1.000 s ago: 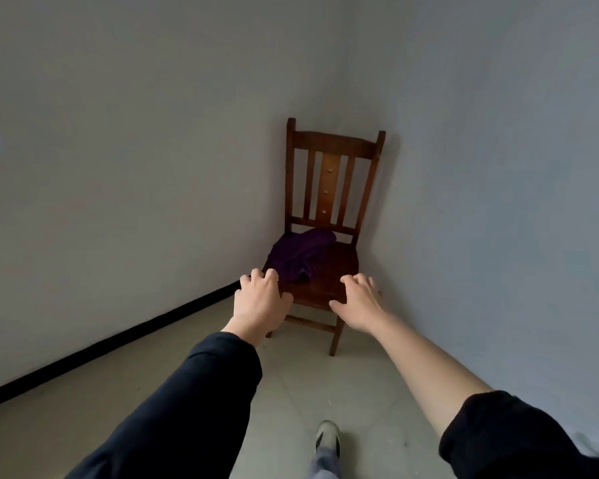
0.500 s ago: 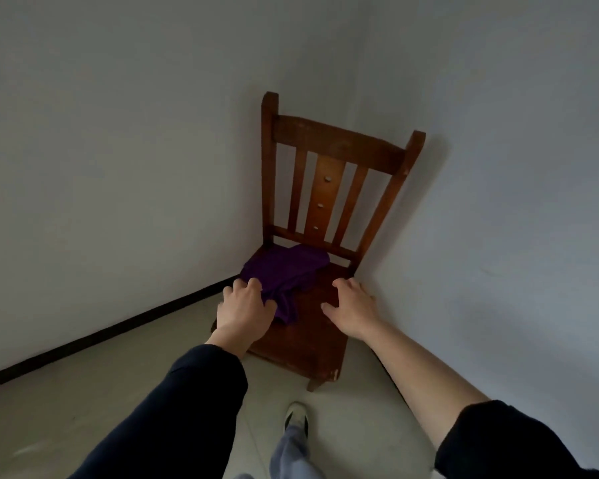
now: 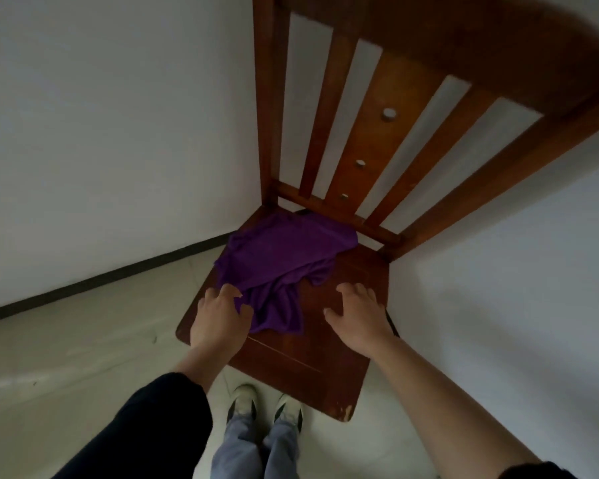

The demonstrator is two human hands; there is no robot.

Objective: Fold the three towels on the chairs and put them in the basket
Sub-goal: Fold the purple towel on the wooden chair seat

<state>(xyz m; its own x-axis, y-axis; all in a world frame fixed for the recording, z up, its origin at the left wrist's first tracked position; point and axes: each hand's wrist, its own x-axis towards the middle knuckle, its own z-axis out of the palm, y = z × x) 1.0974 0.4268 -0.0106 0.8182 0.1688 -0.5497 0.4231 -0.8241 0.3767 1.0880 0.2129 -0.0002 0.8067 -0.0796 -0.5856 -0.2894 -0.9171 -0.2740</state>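
One purple towel (image 3: pixel 281 264) lies crumpled on the chair (image 3: pixel 325 361) seat, toward its back and left side. The left hand (image 3: pixel 218 319) has bent fingers at the towel's near-left edge; whether it has pinched any cloth I cannot tell. The right hand (image 3: pixel 357 318) hovers spread and empty over bare seat, just beside the towel. Best to find two corners first (the bunched near flap hides them), then lift and shake flat before folding. Counted here: one towel, one chair, two hands; no basket or other towels in view
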